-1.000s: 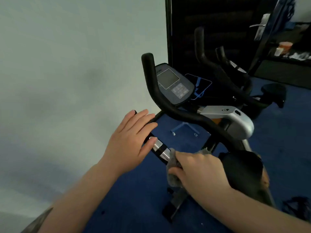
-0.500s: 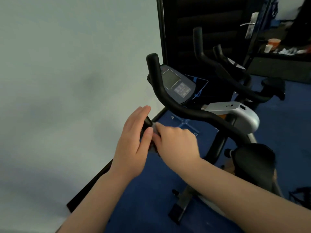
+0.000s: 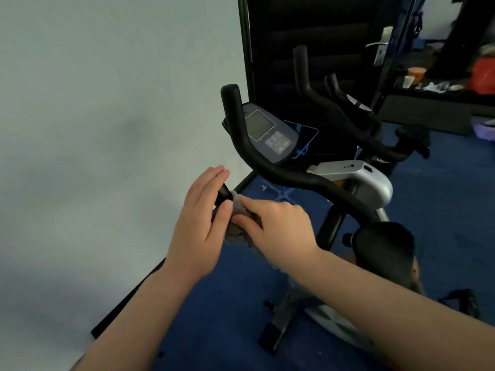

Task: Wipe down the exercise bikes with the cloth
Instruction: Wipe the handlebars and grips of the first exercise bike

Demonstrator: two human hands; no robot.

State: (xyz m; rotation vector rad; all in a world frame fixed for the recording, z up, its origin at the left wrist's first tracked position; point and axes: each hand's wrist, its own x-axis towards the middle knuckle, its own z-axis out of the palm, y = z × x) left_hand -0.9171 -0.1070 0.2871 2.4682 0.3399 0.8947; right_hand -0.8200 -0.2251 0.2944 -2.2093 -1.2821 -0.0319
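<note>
A pale wall (image 3: 93,129) fills the left of the room, meeting blue carpet (image 3: 442,210) and a dark door (image 3: 321,36) at the back. Two exercise bikes stand on the carpet: the near bike (image 3: 356,183), with one console (image 3: 270,133), one black handlebar (image 3: 267,162) curving up to the left and one black saddle (image 3: 383,242); and a second bike (image 3: 348,108) just behind it, partly hidden. Two cups (image 3: 413,74) sit on a far shelf at upper right. Two bare hands meet at the near bike's lower left grip (image 3: 223,195). The left hand (image 3: 201,226) rests against that grip, fingers straight and together, thumb pressed to the cloth. The right hand (image 3: 278,231) has fingers curled, pinching one grey cloth (image 3: 238,228) bunched around the grip.
</note>
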